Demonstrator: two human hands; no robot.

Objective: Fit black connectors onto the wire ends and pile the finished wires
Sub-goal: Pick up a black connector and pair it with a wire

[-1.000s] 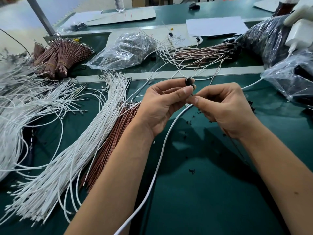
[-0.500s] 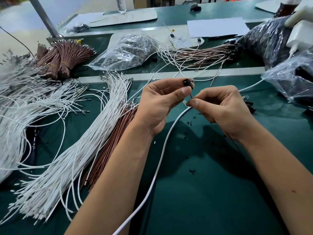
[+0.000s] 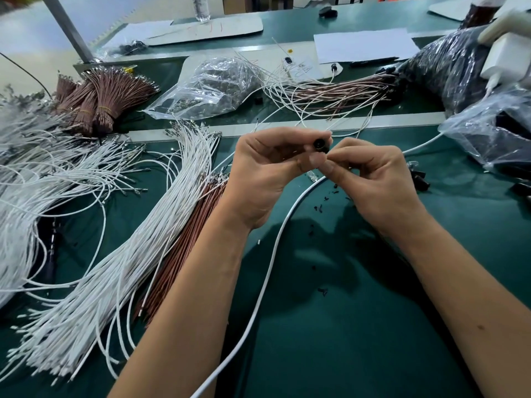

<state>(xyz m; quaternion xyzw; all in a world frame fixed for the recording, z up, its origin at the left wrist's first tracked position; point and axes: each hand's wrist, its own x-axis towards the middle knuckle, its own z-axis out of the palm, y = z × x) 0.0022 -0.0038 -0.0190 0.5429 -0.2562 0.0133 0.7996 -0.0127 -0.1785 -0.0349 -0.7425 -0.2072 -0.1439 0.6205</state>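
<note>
Head view: we record both hands raised over the green table (image 3: 344, 340), meeting at centre.
Left hand (image 3: 267, 170): thumb and forefinger pinch the black connector (image 3: 320, 145) from either side, its open end turned toward us.
Right hand (image 3: 373, 179): fingers curled, thumb tip pressed against the left thumb just below the connector; we judge it pinches a wire end, but the wire itself is hidden between the fingertips.
Connector handling: small, rigid, light, smooth-sided; we judge it apt to slip or roll, so hold it by its flanks, leaving the mouth free.
Wire handling: thin, limp, light; we advise gripping close behind the metal terminal so that it does not buckle on insertion.
White wires (image 3: 138, 254): loose sheaf on the table to the left, terminals at the far ends.
Brown wires (image 3: 184, 245): sheaf lying just beside the white one.
Finished wires (image 3: 330, 91): heaped beyond the hands, near a clear bag (image 3: 207, 84).
White cable (image 3: 267, 271): thicker, running under the hands; not part of the task.
</note>
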